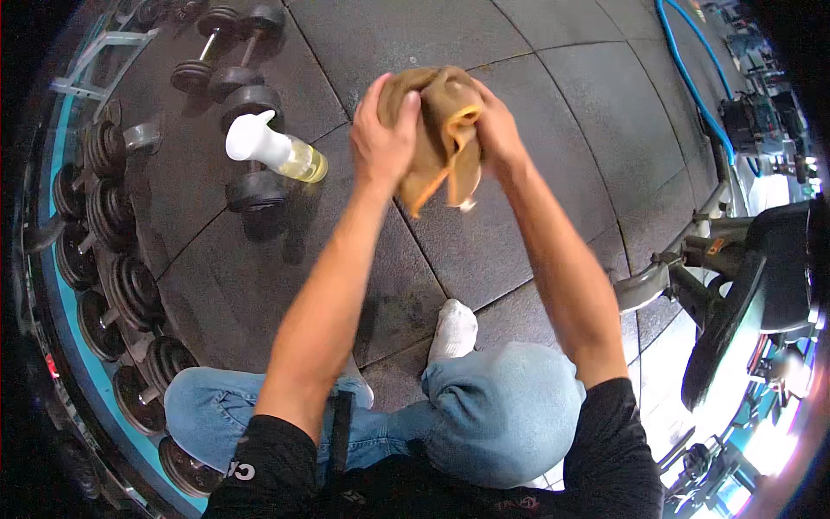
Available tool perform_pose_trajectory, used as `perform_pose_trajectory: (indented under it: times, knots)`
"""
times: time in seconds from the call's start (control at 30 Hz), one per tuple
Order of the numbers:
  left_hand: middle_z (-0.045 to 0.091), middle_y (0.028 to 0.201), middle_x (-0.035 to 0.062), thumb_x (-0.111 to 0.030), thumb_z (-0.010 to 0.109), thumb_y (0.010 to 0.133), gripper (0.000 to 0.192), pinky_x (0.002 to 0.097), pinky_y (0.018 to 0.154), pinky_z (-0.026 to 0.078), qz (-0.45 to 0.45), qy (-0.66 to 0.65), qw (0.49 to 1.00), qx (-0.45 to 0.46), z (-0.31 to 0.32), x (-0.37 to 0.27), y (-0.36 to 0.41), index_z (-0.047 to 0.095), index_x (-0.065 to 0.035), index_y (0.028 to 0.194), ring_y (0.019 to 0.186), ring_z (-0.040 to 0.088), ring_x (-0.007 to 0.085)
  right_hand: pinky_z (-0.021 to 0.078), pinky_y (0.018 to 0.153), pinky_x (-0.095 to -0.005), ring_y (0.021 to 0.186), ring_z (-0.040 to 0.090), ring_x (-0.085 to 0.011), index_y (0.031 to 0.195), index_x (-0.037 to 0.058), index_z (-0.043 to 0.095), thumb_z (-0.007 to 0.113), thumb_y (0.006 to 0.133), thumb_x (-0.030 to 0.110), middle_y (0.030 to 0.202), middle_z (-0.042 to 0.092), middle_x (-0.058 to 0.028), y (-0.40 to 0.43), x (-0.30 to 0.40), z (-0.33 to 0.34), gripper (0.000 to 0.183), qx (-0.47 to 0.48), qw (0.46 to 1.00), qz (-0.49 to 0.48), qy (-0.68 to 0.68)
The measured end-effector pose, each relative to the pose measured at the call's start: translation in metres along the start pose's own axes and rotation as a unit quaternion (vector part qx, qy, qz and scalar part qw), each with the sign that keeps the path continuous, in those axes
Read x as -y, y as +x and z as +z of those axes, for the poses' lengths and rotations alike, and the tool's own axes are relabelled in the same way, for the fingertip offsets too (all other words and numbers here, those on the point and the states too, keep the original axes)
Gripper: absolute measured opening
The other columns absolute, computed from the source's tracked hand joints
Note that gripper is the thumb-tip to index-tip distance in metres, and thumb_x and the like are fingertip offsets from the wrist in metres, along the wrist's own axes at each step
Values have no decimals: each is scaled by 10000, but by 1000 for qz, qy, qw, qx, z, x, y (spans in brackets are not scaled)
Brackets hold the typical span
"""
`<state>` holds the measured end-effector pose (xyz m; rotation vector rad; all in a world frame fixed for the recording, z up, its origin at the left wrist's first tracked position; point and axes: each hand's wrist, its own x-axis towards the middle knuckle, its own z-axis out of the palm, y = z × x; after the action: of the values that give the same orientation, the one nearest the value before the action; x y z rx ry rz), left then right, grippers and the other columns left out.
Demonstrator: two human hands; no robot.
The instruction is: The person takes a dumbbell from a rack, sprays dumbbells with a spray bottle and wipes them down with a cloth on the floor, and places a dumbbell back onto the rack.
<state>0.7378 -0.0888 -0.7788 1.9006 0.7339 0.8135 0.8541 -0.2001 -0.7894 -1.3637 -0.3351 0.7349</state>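
Observation:
Between my two hands, held up above the floor, is a crumpled brown cloth [433,110] with an orange edge. My left hand [387,133] grips its left side, with the thumb laid over the front. On the right side, my right hand [498,126] holds the cloth, and its fingers are partly hidden behind the folds. The lower corners of the cloth hang loose and look blurred. To the left of my hands a spray bottle [275,148] with a white head and yellowish liquid appears near a black dumbbell [256,191].
Several dumbbells [206,52] lie on the black rubber floor tiles [570,84] at upper left. A row of dumbbells [133,292] runs along the left side. Gym equipment with a black pad [723,337] stands at right, and a blue rope or hose [694,84] lies beyond it.

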Motion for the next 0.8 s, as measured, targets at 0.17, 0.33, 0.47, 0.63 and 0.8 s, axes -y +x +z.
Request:
perform_pose_trajectory:
  times: [0.17, 0.33, 0.47, 0.63, 0.8]
  knots:
    - [633, 1138, 70, -199, 529, 955, 327, 290, 888, 496, -244, -325, 830, 381, -31, 11, 71, 571, -4, 1215, 1025, 614, 153, 459, 934, -371, 1062, 582, -301, 1346, -62, 341, 718, 798, 374, 1196, 563, -223, -64, -16, 50, 795, -214, 927, -160, -262]
    - [608, 1172, 81, -230, 545, 940, 376, 308, 946, 460, -244, -458, 820, 241, -13, 10, 26, 540, -17, 1248, 1071, 586, 164, 527, 805, -324, 940, 629, -212, 1196, -44, 482, 766, 763, 284, 1072, 618, -155, -22, 35, 9, 613, 53, 994, 90, 13]
    - [565, 1195, 109, -309, 669, 856, 564, 331, 948, 454, -208, -476, 854, -28, 7, -9, -36, 469, -31, 1303, 1094, 555, 215, 517, 787, -305, 924, 624, -180, 1155, -29, 582, 680, 841, 245, 1032, 650, -125, -8, 18, -2, 428, 37, 992, 59, 103]
    - [654, 1047, 92, -389, 635, 880, 497, 287, 824, 492, -162, -270, 914, 256, -22, 12, 41, 597, 6, 1179, 934, 612, 148, 432, 966, -350, 1141, 536, -279, 1356, -56, 383, 711, 810, 368, 1257, 532, -222, -53, -8, 43, 765, -191, 976, -92, -52]
    - [664, 977, 65, -329, 540, 953, 397, 285, 790, 483, -84, -23, 957, 275, -5, 15, 65, 642, 12, 1128, 897, 562, 103, 427, 972, -400, 1118, 567, -349, 1277, -34, 419, 696, 773, 505, 1191, 567, -271, -48, 2, 31, 788, -181, 959, -16, -219]
